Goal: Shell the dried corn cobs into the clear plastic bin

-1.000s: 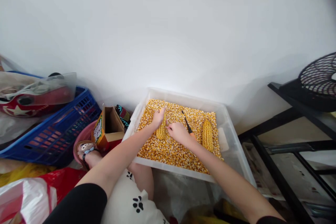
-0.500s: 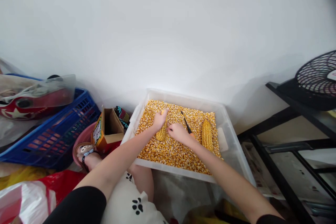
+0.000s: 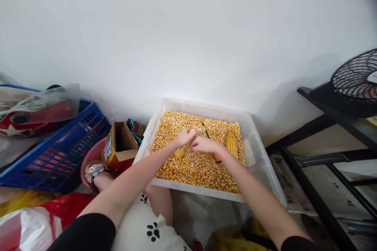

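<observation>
Centrally, a clear plastic bin sits against the white wall, filled with loose yellow corn kernels. Left hand: fingers curled around a corn cob that lies tilted over the kernels near the bin's middle, its lower end pointing toward 7 o'clock. Right hand: just beside the left at its 3 o'clock, fingers folded against the same cob; whether it pinches the cob or only presses on it cannot be told. A dark, thin tool with an orange handle end lies on the kernels, passing under the right hand. A second whole cob rests on the kernels at 3 o'clock of the right hand, apart from it. At 9 o'clock of the bin: an open cardboard box, a pink basin, a blue crate. At 3 o'clock: a black rack bearing a black fan grille.
</observation>
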`<state>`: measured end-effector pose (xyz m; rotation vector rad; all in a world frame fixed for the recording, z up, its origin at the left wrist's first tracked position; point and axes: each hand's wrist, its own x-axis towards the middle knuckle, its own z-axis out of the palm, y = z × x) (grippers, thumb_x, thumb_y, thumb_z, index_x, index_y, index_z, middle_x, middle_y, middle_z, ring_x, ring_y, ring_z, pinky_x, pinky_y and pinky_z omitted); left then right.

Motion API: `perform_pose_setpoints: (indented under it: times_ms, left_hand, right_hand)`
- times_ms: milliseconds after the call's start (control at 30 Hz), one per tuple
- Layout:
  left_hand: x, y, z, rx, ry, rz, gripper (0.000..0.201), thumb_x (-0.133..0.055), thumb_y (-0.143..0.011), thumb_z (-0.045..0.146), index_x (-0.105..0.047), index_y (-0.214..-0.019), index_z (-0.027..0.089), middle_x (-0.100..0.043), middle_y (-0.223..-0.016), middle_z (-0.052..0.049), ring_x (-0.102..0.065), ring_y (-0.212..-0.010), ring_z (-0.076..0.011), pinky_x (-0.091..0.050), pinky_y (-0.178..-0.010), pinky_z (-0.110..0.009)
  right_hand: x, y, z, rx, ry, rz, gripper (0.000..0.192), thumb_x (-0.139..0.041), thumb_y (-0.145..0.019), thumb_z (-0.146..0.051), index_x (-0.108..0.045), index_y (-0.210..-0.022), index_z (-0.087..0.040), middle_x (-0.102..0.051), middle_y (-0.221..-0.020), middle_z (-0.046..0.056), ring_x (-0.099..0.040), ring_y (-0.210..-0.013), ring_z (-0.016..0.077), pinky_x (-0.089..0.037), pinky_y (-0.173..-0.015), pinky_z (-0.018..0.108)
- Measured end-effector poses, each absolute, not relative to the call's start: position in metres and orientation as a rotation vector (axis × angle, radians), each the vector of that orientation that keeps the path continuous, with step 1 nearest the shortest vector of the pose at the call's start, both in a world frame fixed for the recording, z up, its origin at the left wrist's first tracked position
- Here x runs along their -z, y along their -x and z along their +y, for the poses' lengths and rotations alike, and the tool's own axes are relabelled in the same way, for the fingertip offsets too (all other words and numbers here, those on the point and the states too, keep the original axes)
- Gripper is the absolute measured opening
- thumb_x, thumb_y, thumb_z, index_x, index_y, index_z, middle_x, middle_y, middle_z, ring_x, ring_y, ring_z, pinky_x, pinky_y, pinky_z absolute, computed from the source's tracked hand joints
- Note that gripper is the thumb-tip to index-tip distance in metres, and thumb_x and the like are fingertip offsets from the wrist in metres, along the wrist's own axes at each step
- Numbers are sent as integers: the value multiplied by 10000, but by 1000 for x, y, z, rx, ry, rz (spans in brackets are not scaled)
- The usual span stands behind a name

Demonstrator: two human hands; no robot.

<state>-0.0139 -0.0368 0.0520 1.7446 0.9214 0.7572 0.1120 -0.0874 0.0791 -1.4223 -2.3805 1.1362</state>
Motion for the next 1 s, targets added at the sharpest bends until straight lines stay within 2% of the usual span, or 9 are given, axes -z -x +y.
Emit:
perform_pose_setpoints:
  times_ms: [233,367,500,600,767,900,1000]
  left_hand:
    - [-62,22,-30,-832,-1450,964,387,-433,-720,498,-450,-523,165,-418,-456,22,-383,-462,-102,-289,-470,-225]
    - [-63,22,-31,-869,-1463,1022,404,-446,-711,515,-401,-496,176,-358,-432,39,-338,-447,-92,-260,-463,-227]
    - [-57,19,-33,-885,-1576,1033,432,-436,-711,534,-366,-481,176,-292,-431,56,-277,-452,-78,-222,-460,-226]
    - [-54,15,-38,-864,-1689,1049,429,-422,-720,535,-398,-497,169,-322,-441,52,-297,-457,-81,-222,-464,-227]
    - [-55,10,-44,-785,-1904,1011,430,-446,-709,526,-454,-497,152,-392,-450,35,-357,-474,-91,-231,-472,-229]
    - [-58,15,-38,-859,-1739,1043,430,-437,-716,526,-416,-486,163,-351,-431,44,-332,-445,-82,-235,-450,-224]
    - [-62,23,-30,-889,-1487,1038,417,-438,-717,529,-424,-506,169,-386,-421,37,-381,-413,-91,-288,-441,-225]
  right_hand:
    - [-84,-109,-92,-1036,1520,-2284,349,-478,-748,-385,-514,-517,-126,-376,-464,-51,-291,-461,59,-219,-470,200]
    - [-85,-104,-93,-917,1563,-2278,311,-472,-757,-329,-547,-540,-121,-407,-461,-42,-319,-463,62,-216,-480,206]
    - [-80,-106,-91,-964,1548,-2318,299,-477,-746,-310,-537,-523,-119,-398,-448,-44,-315,-454,60,-218,-478,206]
    - [-74,-111,-89,-1041,1490,-2324,288,-489,-726,-293,-514,-496,-122,-362,-436,-53,-292,-454,60,-222,-472,200]
    - [-68,-116,-87,-1089,1479,-2283,156,-518,-662,-194,-553,-532,-116,-454,-493,-38,-366,-502,74,-271,-496,193]
    - [-76,-117,-88,-1088,1471,-2284,248,-507,-717,-292,-588,-565,-114,-433,-471,-42,-333,-472,68,-253,-480,199]
    - [-85,-117,-89,-1008,1527,-2220,342,-473,-757,-384,-621,-619,-109,-431,-480,-38,-313,-463,66,-227,-468,205]
